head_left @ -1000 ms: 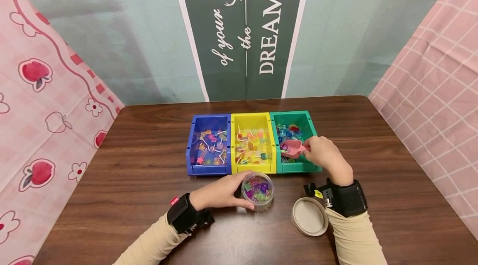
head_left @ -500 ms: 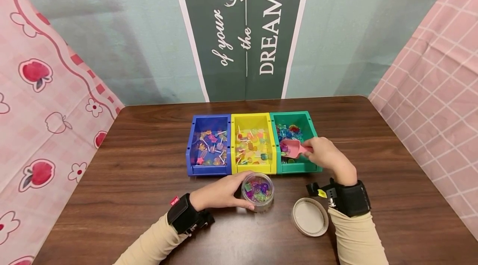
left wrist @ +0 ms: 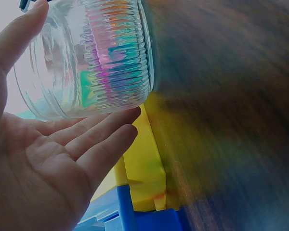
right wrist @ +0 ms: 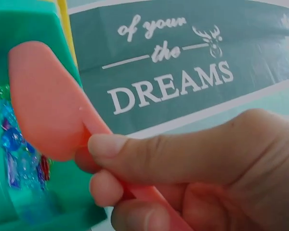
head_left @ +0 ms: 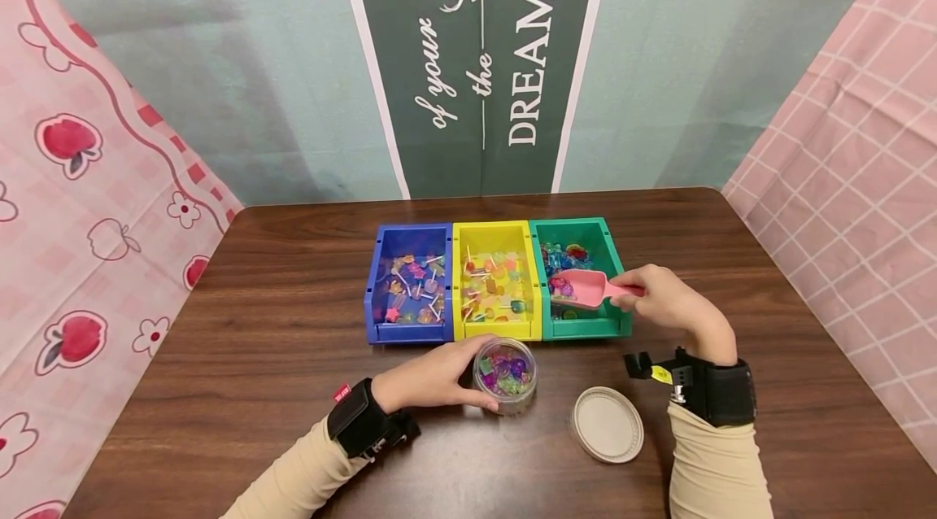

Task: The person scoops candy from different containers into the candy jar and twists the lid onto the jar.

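My left hand [head_left: 432,377] holds a clear ribbed jar [left wrist: 116,53], thumb on one side and fingers along the other. The jar is uncovered and stands upright on the table with colourful translucent beads [head_left: 505,368] inside. In my right hand [head_left: 668,301] is the handle of a pink scoop [head_left: 588,289], pinched between thumb and curled fingers. A few pink and purple beads [head_left: 562,286] lie in the scoop's front. The scoop is over the green bin [head_left: 586,329], where more blue, green and red beads [right wrist: 26,159] lie. The right wrist view shows the scoop's underside.
A yellow bin [head_left: 498,330] and a blue bin [head_left: 410,333] adjoin the green one, both holding small lollipop-like charms. A round pale lid [head_left: 607,424] lies on the brown wooden table [head_left: 307,275], right of the jar. Printed cloths hang behind and at both sides.
My right hand has moved right, drawing the scoop slightly rightward over the green bin, with more of its pink handle showing. The left hand and jar have stayed in place.
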Tool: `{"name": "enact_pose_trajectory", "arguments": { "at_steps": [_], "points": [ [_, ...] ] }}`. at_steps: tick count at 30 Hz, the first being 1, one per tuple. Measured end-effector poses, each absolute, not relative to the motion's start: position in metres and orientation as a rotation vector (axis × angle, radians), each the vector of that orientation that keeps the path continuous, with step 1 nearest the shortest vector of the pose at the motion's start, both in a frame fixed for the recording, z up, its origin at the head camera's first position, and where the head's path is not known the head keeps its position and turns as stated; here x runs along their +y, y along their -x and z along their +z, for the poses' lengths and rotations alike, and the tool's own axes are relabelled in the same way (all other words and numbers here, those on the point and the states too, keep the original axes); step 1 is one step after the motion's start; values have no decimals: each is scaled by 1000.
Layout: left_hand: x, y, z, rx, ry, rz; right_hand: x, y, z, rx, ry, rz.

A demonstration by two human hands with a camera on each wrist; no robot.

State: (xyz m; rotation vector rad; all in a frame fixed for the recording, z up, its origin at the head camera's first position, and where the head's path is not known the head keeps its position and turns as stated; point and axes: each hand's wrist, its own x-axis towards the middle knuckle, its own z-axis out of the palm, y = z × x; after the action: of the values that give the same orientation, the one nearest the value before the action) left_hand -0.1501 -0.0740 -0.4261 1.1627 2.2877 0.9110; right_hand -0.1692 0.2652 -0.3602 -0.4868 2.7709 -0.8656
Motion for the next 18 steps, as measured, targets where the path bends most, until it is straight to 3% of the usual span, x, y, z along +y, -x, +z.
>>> {"name": "enact_pose_trajectory", "arguments": {
  "at_steps": [18],
  "points": [
    [-72,150,-424,2311,-1162,883,280,170,-366,2748,458,-952]
  ]
}}
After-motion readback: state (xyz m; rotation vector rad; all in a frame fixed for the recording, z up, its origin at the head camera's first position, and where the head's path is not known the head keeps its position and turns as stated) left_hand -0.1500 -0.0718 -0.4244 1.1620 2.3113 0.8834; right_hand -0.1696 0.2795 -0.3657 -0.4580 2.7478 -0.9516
